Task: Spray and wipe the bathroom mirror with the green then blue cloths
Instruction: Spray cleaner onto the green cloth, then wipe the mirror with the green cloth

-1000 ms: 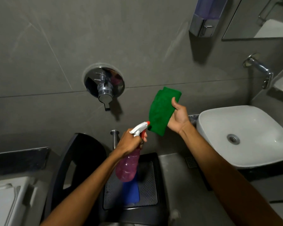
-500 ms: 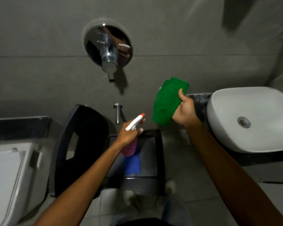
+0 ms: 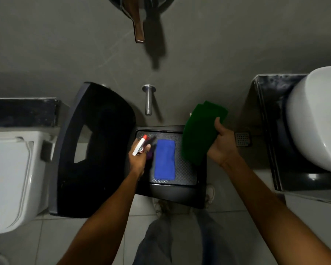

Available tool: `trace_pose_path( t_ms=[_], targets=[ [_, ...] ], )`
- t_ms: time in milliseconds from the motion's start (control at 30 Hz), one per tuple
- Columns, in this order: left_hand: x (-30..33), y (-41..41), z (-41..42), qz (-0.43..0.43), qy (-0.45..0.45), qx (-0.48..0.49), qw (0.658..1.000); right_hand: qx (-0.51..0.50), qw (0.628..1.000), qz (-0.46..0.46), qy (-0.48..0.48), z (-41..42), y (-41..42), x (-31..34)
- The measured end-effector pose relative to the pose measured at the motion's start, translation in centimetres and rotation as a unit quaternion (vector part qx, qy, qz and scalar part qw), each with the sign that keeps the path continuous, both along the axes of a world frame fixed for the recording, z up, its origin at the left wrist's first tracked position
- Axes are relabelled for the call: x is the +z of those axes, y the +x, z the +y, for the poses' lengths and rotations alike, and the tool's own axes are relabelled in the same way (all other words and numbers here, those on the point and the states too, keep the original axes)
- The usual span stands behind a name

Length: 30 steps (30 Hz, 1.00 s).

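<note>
My left hand [image 3: 139,159] grips a pink spray bottle with a white trigger head and red nozzle [image 3: 140,145], held low over the left side of a black chair seat [image 3: 187,175]. A folded blue cloth [image 3: 164,161] lies flat on the seat, just right of the bottle. My right hand [image 3: 221,144] holds a folded green cloth [image 3: 199,131] above the seat's right edge. The mirror is out of view.
The chair's black backrest [image 3: 96,150] stands to the left, beside a white toilet [image 3: 10,178]. A white basin [image 3: 315,119] on a dark counter sits at right. A chrome wall tap [image 3: 148,100] and a mixer handle [image 3: 139,29] project from the grey wall.
The view has tilted down from the wall towards the chair and floor. Both hands have dropped lower, the spray bottle now close over the seat next to the blue cloth.
</note>
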<state>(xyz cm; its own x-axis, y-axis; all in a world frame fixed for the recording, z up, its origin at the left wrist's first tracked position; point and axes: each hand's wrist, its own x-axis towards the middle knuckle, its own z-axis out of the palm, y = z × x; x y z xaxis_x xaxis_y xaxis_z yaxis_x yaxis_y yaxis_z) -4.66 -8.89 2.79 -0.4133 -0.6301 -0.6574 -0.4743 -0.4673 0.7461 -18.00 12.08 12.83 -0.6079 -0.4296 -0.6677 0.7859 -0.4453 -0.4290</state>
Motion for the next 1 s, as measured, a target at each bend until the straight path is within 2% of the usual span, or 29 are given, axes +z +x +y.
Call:
trace_pose_path(
  t_ms=[133,267,333,400,433,500,533,567,600,667,733,833,933,1000],
  targets=[
    [0.0,-0.4,0.1,-0.004,-0.003,-0.001,1.0,0.011,1.0,0.006,-0.003,0.4,0.8,-0.1],
    [2.2,0.7,2.2,-0.115,-0.011,0.007,0.993,0.018,1.0,-0.002,-0.009,0.7,1.4,2.2],
    [4.4,0.3,4.9,-0.124,0.0,0.02,0.992,0.02,1.0,-0.002,-0.01,1.0,1.3,3.9],
    [7.2,-1.3,7.4,-0.04,0.074,0.002,0.996,0.03,0.999,0.004,-0.019,1.5,1.1,5.7],
    [8.9,-2.6,8.2,0.029,0.155,-0.037,0.987,0.037,0.999,0.013,-0.027,1.9,1.0,6.7],
    [12.8,-5.6,8.5,0.151,0.323,-0.141,0.924,0.049,0.997,0.034,-0.04,2.7,0.1,9.2],
    [15.0,-6.9,8.3,0.183,0.366,-0.194,0.892,0.058,0.996,0.05,-0.041,3.1,-0.6,10.5],
    [17.2,-8.2,8.2,0.192,0.37,-0.252,0.873,0.066,0.995,0.07,-0.037,3.6,-1.5,12.0],
    [19.2,-9.5,8.3,0.182,0.336,-0.317,0.868,0.068,0.993,0.09,-0.027,4.1,-2.7,13.5],
    [23.4,-11.5,9.2,0.146,0.221,-0.414,0.871,0.051,0.991,0.121,0.003,5.3,-5.4,16.5],
    [27.0,-13.4,10.7,0.131,0.171,-0.426,0.879,0.018,0.988,0.15,0.015,7.1,-7.4,18.9],
    [32.6,-16.1,13.9,0.172,0.212,-0.384,0.882,-0.064,0.985,0.155,-0.035,9.1,-8.5,20.9],
    [37.6,-18.2,17.5,0.202,0.227,-0.377,0.875,-0.166,0.965,0.176,-0.098,10.0,-9.1,22.4],
    [40.2,-19.3,19.8,0.195,0.179,-0.417,0.869,-0.191,0.955,0.219,-0.055,10.8,-10.0,23.7]
  ],
)
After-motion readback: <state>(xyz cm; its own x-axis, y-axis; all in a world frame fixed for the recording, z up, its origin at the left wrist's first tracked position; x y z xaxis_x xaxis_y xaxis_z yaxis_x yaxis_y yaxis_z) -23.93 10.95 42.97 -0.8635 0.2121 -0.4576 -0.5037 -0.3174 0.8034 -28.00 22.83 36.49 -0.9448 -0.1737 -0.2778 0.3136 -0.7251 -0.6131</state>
